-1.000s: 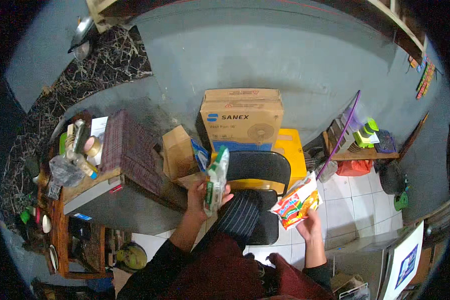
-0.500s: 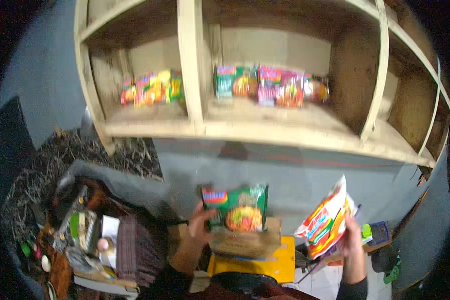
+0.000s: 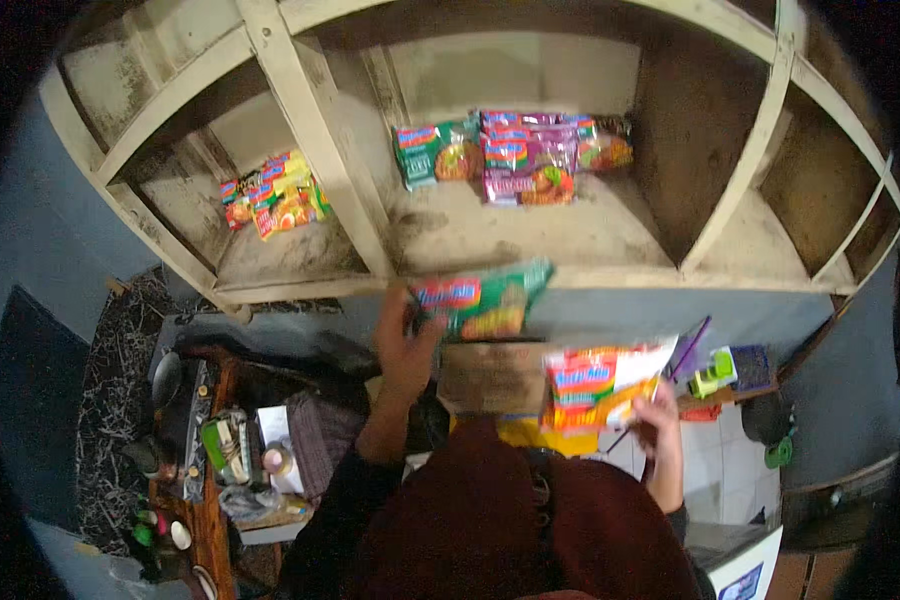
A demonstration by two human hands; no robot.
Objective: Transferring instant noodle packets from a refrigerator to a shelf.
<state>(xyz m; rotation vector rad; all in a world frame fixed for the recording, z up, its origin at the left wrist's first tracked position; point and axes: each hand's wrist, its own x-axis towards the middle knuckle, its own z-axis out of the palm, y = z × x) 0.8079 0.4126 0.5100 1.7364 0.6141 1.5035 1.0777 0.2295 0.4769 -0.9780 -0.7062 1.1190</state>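
Observation:
My left hand [image 3: 408,345] is closed on the left end of a green instant noodle packet [image 3: 490,300], raised just below the shelf's front edge. Lower and to the right, my right hand [image 3: 658,425] grips a white, orange and red noodle packet [image 3: 605,385] by its right side. On the middle shelf lie a green noodle packet [image 3: 435,155], purple noodle packets [image 3: 528,165] and a darker packet [image 3: 605,150] beside them. Yellow and red noodle packets [image 3: 285,200] lie in the left compartment.
Cream wooden shelving [image 3: 530,240] with upright dividers spans the top. Beneath are a cardboard box [image 3: 490,378] and a yellow surface [image 3: 570,440]. A cluttered wooden table [image 3: 220,500] stands at left. On the right, a small stand holds a green item [image 3: 712,375].
My left hand has lifted the green packet toward the shelf edge, tilting it. The white and orange packet has turned more face-on and shifted left. The whole view has moved.

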